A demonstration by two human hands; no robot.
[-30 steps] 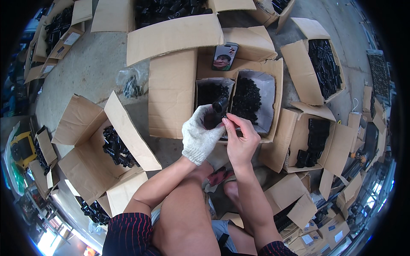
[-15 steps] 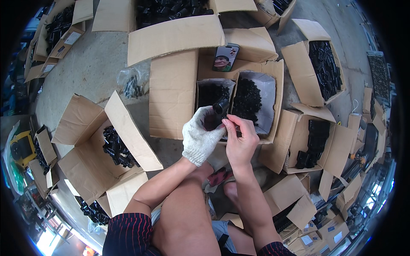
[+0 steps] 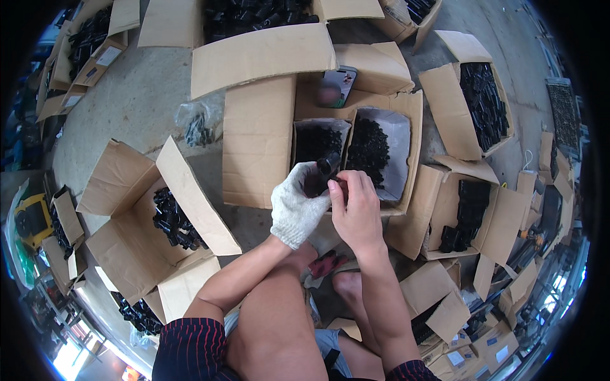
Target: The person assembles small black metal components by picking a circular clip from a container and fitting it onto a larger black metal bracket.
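My left hand (image 3: 297,206), in a white knitted glove with dark fingertips, is closed around a black cylindrical part (image 3: 328,163) whose round end points up and away. My bare right hand (image 3: 357,208) is pinched against the near side of that part, thumb and forefinger together. Whatever lies between those fingertips is too small or hidden to name. Just beyond both hands is an open cardboard box (image 3: 257,146) holding two grey trays. Small black pieces (image 3: 318,141) fill the left tray, and more small black pieces (image 3: 367,149) lie in the right tray (image 3: 399,149).
A phone (image 3: 347,79) leans inside the box's far end. Open cartons of black parts surround me: one far ahead (image 3: 264,54), one at left (image 3: 127,228), two at right (image 3: 445,108). A clear plastic bag (image 3: 200,120) lies on the concrete floor. My bare knees are below my forearms.
My right hand has turned and shifted slightly left, its fingers now curled closer against the black part. My left hand keeps its grip, almost in place, and the part has dipped slightly.
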